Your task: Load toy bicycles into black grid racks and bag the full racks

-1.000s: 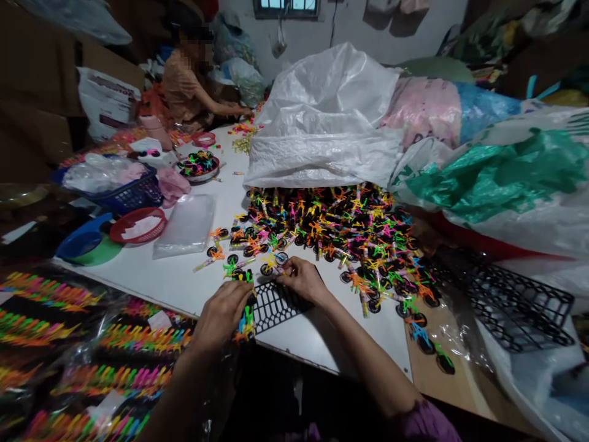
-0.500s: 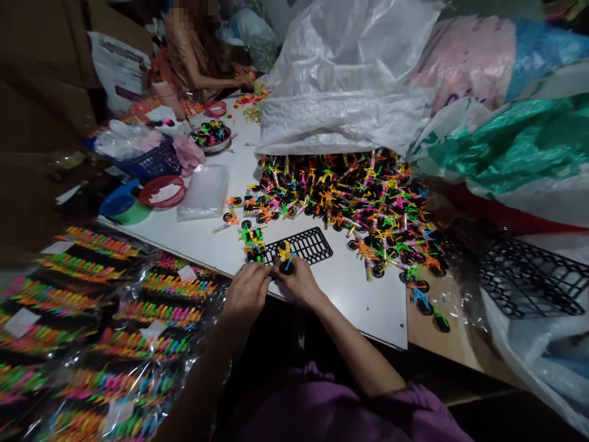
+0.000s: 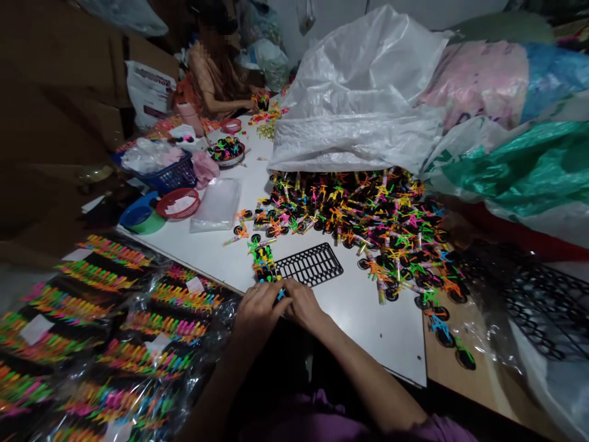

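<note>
The white table (image 3: 368,319) carries a pile of toy bikes (image 3: 368,215) beyond the black tray (image 3: 317,264). At the near edge, my left hand (image 3: 257,310) and right hand (image 3: 304,306) pinch one small bike (image 3: 280,294) between their fingertips.

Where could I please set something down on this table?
Bare: between the black grid and the table's near edge, beside the right hand; and from the clear bag to that edge. Crowded: the toy pile by the white sack.
</note>
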{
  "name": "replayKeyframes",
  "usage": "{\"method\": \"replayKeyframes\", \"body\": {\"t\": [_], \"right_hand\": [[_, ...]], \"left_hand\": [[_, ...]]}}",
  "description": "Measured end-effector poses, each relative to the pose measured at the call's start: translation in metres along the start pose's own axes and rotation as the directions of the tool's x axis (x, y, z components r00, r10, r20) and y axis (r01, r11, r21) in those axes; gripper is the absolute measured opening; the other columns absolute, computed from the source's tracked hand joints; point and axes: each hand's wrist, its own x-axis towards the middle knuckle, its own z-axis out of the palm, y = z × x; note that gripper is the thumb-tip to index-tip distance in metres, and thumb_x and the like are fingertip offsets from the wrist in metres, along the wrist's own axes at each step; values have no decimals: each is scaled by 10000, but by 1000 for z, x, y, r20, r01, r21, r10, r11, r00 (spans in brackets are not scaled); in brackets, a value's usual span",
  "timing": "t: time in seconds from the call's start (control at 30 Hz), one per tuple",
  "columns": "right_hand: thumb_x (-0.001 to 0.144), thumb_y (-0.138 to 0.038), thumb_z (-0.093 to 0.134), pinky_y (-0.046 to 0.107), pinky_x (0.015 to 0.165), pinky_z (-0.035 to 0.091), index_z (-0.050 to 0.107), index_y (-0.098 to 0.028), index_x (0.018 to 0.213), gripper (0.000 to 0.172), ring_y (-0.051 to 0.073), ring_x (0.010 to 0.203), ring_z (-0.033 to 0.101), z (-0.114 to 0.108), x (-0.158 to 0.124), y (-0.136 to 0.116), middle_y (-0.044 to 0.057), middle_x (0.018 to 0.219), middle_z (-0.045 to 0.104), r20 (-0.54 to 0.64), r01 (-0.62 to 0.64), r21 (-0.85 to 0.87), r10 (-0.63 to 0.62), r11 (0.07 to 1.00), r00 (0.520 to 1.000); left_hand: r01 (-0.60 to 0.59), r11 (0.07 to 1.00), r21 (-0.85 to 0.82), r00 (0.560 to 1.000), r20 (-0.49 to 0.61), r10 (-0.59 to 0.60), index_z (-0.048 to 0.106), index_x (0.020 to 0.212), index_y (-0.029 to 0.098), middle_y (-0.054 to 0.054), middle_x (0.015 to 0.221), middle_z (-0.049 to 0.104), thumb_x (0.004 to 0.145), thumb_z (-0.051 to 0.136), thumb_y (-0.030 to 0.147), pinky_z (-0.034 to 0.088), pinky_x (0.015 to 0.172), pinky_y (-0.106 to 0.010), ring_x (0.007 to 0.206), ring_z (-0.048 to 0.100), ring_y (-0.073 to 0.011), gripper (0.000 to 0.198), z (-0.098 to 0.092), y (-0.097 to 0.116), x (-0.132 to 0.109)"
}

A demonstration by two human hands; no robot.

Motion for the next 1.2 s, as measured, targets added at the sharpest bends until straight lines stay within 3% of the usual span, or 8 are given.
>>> {"method": "replayKeyframes", "body": {"t": [0.17,0.37,0.53,0.63,0.73,0.93,1.03,1.2], "right_hand": [[847,-208,401,270,657,399,529,-160,939,164,182,751,578,1,1,-11,80,864,610,49,4,-53,-1,999,999],[786,-207,546,220,565,375,598,-173,798,63,127,621,557,-23,4,0,0,699,613,135,102,88,-113,991,984],[833,-188,488,276,697,404,635,-154,895,163,168,795,570,-71,94,12,70,876,632,-21,40,4,-40,999,999],[836,-190,489,318,772,397,615,-147,968,187,207,923,531,-68,159,1,115,1035,577,-109,65,-260,-96,963,989],[810,-120,497,377,865,350,631,-129,915,170,241,991,475,-49,192,-13,126,1046,555,-47,134,-472,-176,872,983],[870,-184,446,374,848,331,632,-164,908,190,237,978,444,-52,148,9,106,1015,540,-2,250,-510,-291,823,957],[885,-184,425,322,823,345,619,-176,943,203,198,931,471,-63,123,26,84,981,556,50,212,-477,-214,853,976],[843,-160,463,331,864,338,620,-153,974,204,212,964,478,-46,151,12,104,1015,569,-45,107,-474,-146,874,988]], "left_hand": [[-107,993,41,994,-25,108,623,961,167,-73,888,666,881,389,161,487,767,-343,834,605,-186,247,-2,-6,-6],[-193,980,42,972,146,185,599,963,204,-43,940,668,861,408,140,488,748,-333,834,602,-191,226,-14,-12,-18],[-198,980,7,970,147,195,595,928,236,-27,913,665,872,399,120,500,736,-312,834,602,-173,234,-12,-16,-14],[-135,991,-9,977,165,135,587,981,265,-43,1020,617,886,454,230,499,759,-314,899,577,-162,167,-13,-19,-14],[-111,994,10,977,186,107,566,1051,265,-67,1151,547,877,477,349,493,801,-338,968,547,-166,212,-17,-21,-20],[-24,999,-22,980,198,28,567,1043,248,-67,1107,568,885,457,345,492,796,-351,932,555,-166,216,-8,-24,-29],[-2,999,-53,984,179,11,588,985,271,-50,942,619,891,404,255,499,751,-338,868,578,-183,207,-3,-22,-26],[5,999,-43,976,217,5,584,995,218,-53,967,612,892,420,234,495,760,-323,857,576,-158,194,-14,-15,-23]]}}
